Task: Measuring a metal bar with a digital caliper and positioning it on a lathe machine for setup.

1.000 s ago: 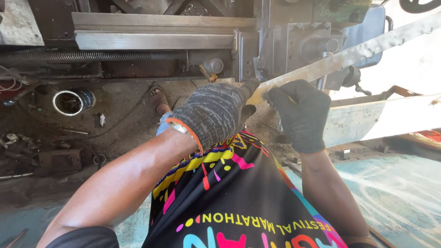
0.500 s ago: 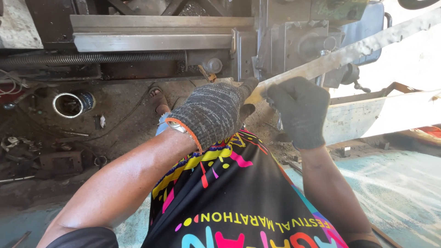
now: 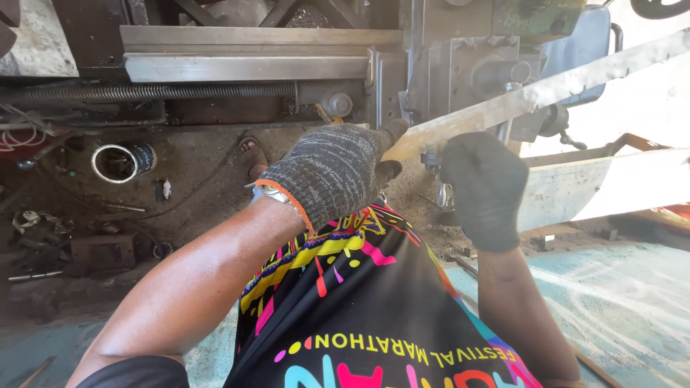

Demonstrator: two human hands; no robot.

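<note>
Centre of frame: left hand, in a grey knit glove, closes its fingers around the near end of a long flat metal bar. Right hand, dark-gloved, grips the bar's underside. Bar runs to upper right, before the machine.

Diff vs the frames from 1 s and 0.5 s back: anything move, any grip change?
Almost nothing. The left hand in its grey knit glove still grips the near end of the long flat metal strip, and the right hand in its dark glove still holds just below it. The strip keeps its upward slant to the right. Nothing taken up or let go; the machine and the floor clutter are unchanged.
</note>
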